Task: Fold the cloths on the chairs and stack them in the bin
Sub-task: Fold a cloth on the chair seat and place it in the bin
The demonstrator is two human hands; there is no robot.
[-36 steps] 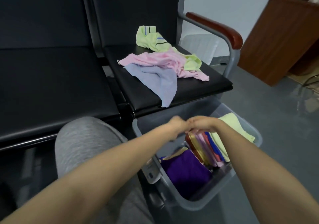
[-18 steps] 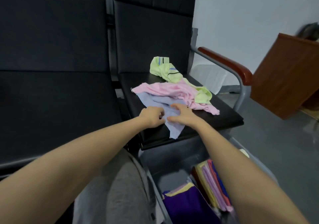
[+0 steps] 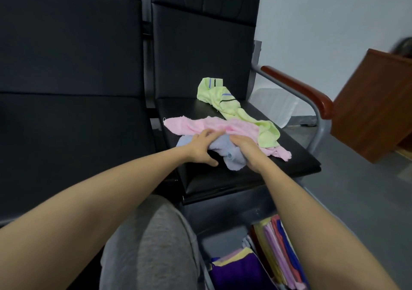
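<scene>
Both hands are on the bunched-up blue cloth (image 3: 225,153) near the front of the right-hand chair seat (image 3: 223,178). The left hand (image 3: 201,148) lies over its left side with the fingers spread wide, thumb pointing down toward the seat, pressing into the fabric rather than closing round it. The right hand (image 3: 247,151) is on the cloth's right side with its fingers curled into the folds, gripping a bunch of it. A loose corner of the blue cloth hangs toward the near edge of the seat.

Just beyond the hands, touching the blue one, a pink cloth (image 3: 211,125) sprawls across the seat, and a light green cloth (image 3: 229,105) with dark stripes trails from the far part of the seat down over the pink one's right side. All 3 are crumpled, none folded.

On the floor in front of the chair, at the near right, the bin (image 3: 204,265) holds folded cloths (image 3: 276,251): a purple one lying flat and several coloured ones standing on edge beside it.
</scene>
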